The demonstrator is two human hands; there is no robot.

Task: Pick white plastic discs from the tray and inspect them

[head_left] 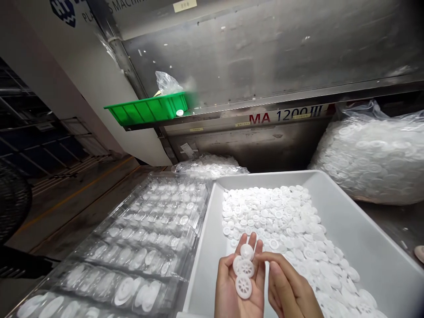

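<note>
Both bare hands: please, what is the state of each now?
Left hand: open, palm up, holding several round white plastic discs.
Right hand: partly curled, beside the left; whether it holds anything cannot be told.

Four white discs in one palm, two hands, one grey bin, three clear bags.
The left hand [240, 282] carries four discs [244, 286], at least two of them spoked; the right hand [291, 287] makes two hands. Toward the far edge of the one grey bin [351, 216], loose discs [265, 207] lie too many to count; so do the discs [124, 291] along the bin's left edge, under clear plastic. Bags: one [212, 167] beyond its far left corner, one [374, 154] beyond its far right, one [167, 83] in the single green tray [142, 111]. One disc [179, 112] sits by that tray's right end.
</note>
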